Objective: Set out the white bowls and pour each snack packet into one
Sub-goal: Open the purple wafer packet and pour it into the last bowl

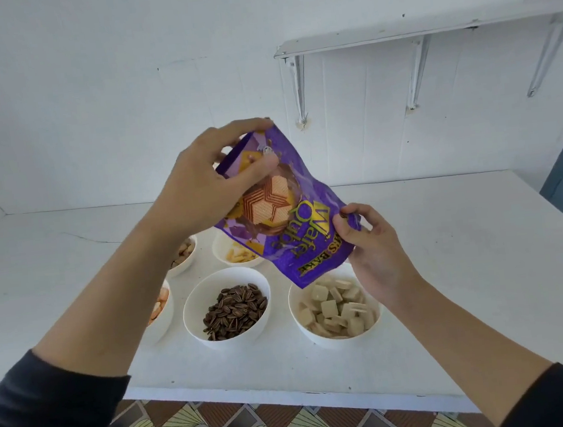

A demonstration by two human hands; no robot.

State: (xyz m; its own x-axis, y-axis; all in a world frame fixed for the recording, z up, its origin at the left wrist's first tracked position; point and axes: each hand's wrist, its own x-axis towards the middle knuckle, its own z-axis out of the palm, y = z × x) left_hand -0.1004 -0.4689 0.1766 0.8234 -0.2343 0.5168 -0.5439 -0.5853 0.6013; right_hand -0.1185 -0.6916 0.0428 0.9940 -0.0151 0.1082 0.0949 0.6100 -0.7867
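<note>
Purple wafer packet (296, 222) is held in the air above the desk (450, 266), print inverted and tilted, with its lower edge over the far rim of the right-front white bowl (332, 342). That bowl is filled with pale wafer cubes (329, 308).

Left grip (202, 186): fingers and thumb are curled round the packet's raised end. Right grip (369, 249): the packet's lower side corner is pinched between thumb and fingers. Whether the packet mouth is open cannot be told.

The centre-front bowl (230, 343) is seen to hold striped sunflower seeds (234, 310). The left-front bowl (163, 326) is partly hidden by the left forearm, and orange-white pieces are visible in it. Two rear bowls are noted behind the packet: one with brownish pieces (185, 262), one with yellow sticks (223, 255). All five bowls are grouped close together on the desk.
</note>
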